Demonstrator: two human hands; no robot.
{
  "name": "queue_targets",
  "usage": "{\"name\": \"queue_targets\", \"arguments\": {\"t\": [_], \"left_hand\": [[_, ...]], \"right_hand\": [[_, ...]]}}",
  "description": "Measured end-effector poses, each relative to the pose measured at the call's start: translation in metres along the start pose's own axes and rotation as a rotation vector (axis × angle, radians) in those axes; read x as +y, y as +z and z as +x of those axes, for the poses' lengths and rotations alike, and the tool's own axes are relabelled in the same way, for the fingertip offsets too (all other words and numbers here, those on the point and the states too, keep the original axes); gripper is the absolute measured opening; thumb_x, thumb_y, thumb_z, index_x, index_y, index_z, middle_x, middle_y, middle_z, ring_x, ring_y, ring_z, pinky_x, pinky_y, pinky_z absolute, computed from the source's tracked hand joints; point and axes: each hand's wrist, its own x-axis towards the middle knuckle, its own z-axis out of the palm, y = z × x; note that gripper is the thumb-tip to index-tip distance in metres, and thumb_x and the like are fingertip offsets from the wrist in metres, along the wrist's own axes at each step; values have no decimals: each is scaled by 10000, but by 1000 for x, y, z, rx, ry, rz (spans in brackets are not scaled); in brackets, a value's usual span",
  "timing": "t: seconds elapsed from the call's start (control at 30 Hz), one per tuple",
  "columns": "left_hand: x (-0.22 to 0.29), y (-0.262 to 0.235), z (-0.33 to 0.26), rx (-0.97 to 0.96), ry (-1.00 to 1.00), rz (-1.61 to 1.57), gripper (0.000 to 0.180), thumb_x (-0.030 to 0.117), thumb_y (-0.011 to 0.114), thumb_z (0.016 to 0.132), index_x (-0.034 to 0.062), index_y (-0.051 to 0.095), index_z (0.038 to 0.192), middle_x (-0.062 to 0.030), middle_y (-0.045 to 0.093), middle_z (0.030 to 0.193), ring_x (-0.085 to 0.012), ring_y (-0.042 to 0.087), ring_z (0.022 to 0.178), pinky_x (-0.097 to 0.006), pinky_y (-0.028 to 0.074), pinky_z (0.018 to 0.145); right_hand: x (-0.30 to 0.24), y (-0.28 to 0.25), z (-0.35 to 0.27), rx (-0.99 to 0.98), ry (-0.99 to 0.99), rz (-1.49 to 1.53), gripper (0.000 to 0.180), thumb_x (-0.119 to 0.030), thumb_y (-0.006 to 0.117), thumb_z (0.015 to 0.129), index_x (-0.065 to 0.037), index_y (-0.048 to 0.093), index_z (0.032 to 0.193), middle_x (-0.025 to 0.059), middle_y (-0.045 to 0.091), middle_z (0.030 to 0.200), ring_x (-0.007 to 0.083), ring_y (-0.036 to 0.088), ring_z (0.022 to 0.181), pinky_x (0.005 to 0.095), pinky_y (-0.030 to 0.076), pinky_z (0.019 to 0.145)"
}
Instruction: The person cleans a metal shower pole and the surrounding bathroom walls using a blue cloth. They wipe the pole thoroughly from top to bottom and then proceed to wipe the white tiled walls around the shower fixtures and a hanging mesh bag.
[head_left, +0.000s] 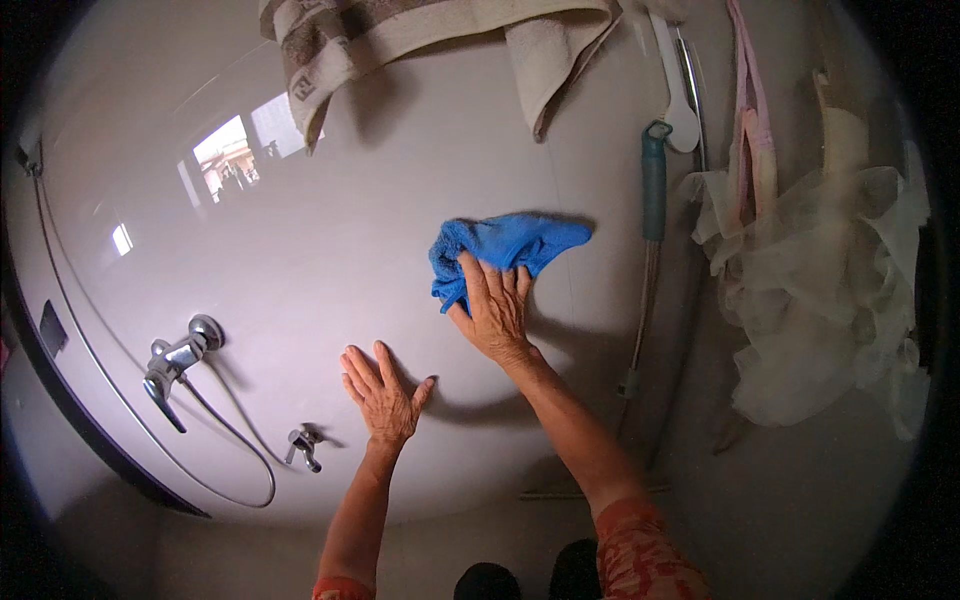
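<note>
A crumpled blue cloth [510, 240] is pressed against the glossy pale wall [390, 250]. Over its lower edge lies my right hand [495, 305], fingers bent onto the fabric, with the fingertips partly sunk in its folds. Lower and to the left, my left hand [388, 395] rests against the same wall, fingers stretched out and thumb spread, holding nothing. The cloth's pointed end reaches out to the right of my right hand.
A chrome shower mixer [185, 360] with a hose and a small tap [305, 448] project at left. Above hangs a beige and brown towel [430, 45]. At right hang a green-handled pole [653, 185], a white brush-like tool [682, 120] and white mesh [800, 320].
</note>
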Motion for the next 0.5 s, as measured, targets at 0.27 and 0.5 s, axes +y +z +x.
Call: {"name": "queue_targets", "arguments": {"t": [0.27, 0.5], "left_hand": [[-9, 20, 1, -22, 5, 127, 1085, 625, 603, 706, -46, 76, 1376, -402, -35, 1383, -518, -47, 1311, -628, 8, 1012], [-2, 19, 2, -50, 3, 100, 1094, 622, 613, 702, -51, 66, 1369, -415, -48, 1371, -538, -47, 1298, -642, 13, 1003]], "right_hand": [[71, -29, 43, -98, 182, -326, 681, -354, 592, 812, -150, 285, 1385, 118, 592, 1110, 327, 501, 1030, 578, 132, 978], [101, -23, 66, 319, 451, -186, 632, -389, 532, 843, -124, 301, 1369, 124, 180, 1471, 384, 152, 1338, 665, 134, 977]]}}
